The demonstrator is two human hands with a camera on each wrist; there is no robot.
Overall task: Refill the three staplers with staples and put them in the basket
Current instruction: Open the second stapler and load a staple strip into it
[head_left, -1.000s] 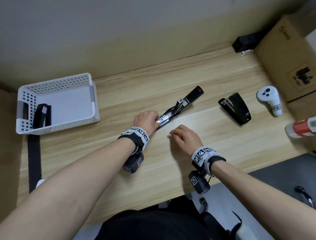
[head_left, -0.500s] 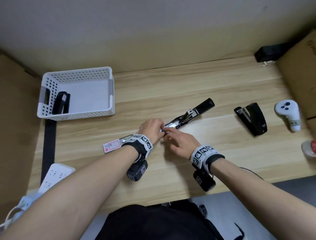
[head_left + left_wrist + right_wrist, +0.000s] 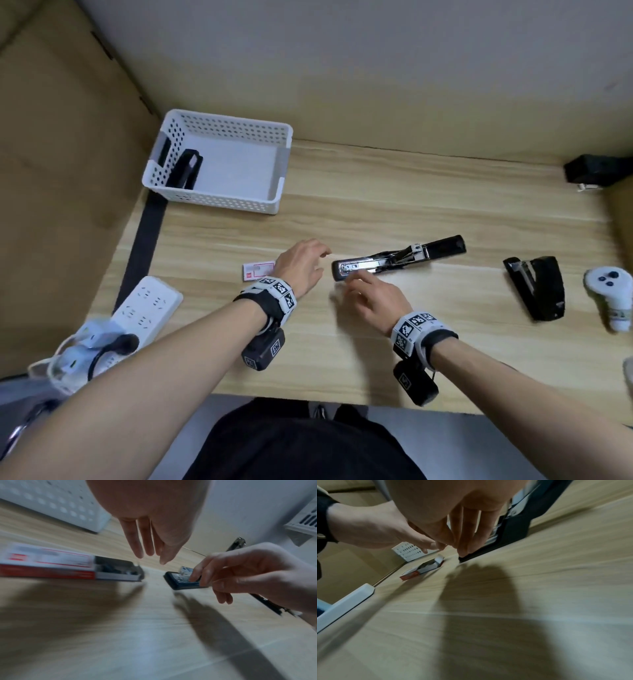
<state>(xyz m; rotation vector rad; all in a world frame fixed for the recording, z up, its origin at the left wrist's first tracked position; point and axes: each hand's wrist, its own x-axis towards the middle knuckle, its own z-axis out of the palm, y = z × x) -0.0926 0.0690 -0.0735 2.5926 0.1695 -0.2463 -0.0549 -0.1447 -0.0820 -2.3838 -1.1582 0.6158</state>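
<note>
The fingers (image 3: 197, 574) of the right hand (image 3: 371, 301) were seen bent downward, their tips set against the near end of the opened stapler (image 3: 399, 258); whether anything was pinched between them could not be told. The fingers (image 3: 137, 543) of the left hand (image 3: 301, 267) were held straight and close together, clear of the desk (image 3: 376, 212), with nothing gripped. The left hand was positioned just left of the stapler's near end, apart from it.

The opened stapler was laid flat across the middle of the desk, its top arm folded back toward the right and its metal channel exposed. A staple box (image 3: 259, 270), red and white, was found just beside the left hand on its left side; in the wrist views its end flap stood open. A second stapler (image 3: 537, 291), closed, was placed well to the right of the opened one. A third stapler (image 3: 186, 169) was stood inside the white basket (image 3: 219, 202), against its left wall; the basket was located at the far left corner of the desk.

A white controller (image 3: 613, 294) was lying at the right edge, beside the closed stapler. A power strip (image 3: 147, 306) was noted at the left edge near the left forearm. A black object (image 3: 596, 169) was seen at the far right corner; its kind could not be told.
</note>
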